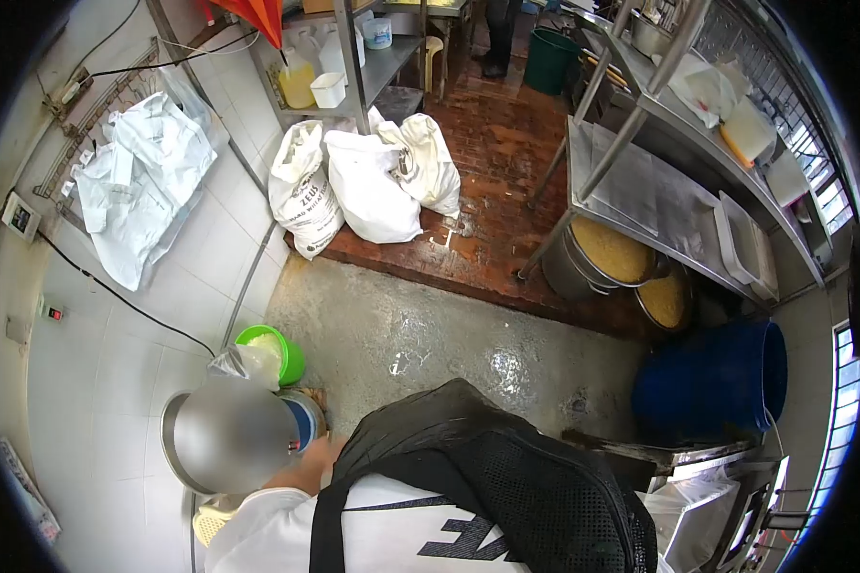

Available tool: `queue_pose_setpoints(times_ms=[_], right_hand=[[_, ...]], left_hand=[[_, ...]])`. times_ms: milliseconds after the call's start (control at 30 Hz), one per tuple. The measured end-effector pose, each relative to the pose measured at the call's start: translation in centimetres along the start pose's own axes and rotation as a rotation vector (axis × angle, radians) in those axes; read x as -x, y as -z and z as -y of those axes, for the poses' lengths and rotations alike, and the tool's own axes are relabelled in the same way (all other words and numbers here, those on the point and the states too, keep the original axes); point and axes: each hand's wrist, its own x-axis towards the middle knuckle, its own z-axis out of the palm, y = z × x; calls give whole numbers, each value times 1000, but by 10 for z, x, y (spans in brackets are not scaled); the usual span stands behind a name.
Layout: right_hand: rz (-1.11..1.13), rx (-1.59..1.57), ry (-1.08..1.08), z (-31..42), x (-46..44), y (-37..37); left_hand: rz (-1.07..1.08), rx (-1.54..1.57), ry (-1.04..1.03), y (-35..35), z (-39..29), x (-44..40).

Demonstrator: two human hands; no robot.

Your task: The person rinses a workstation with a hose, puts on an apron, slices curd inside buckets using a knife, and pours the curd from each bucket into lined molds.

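One bare arm beside one metal pot and one blue bucket, lower left; one green bucket just above; three white sacks, upper centre; left hand and right hand hidden, grips cannot be told.

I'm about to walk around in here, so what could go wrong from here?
The grey floor shines in patches and looks wet, so a slip seems possible, especially when stepping up onto the brick platform. The white sacks stand near that platform's edge, where moisture might reach them or a foot might catch one. The pot under the steel table is uncovered, so splashes or dirt could get in.
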Motion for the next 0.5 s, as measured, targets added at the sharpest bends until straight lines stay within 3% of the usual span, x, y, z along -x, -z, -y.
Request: queue_pose_setpoints(times_ms=[33,133,167,267,333,400,467,500], right_hand=[[11,-78,59,18,-2,-23],[276,-323,217,95,-17,-120],[257,-48,423,119,-30,-156],[598,-75,627,277,90,-195],[774,-43,697,356,164,-196],[898,-70,696,396,206,-202],[1055,-64,675,414,229,-211],[1094,-52,686,419,237,-217]], left_hand=[[30,-37,-101,29,-16,-14],[-298,169,-115,109,-93,-61],[-401,190,-162,131,-120,-80],[-417,406,-339,211,-207,-98],[-276,609,-618,258,-262,-62],[-3,657,-857,307,-293,10],[375,826,-1039,321,-294,46],[346,889,-997,327,-289,56]])
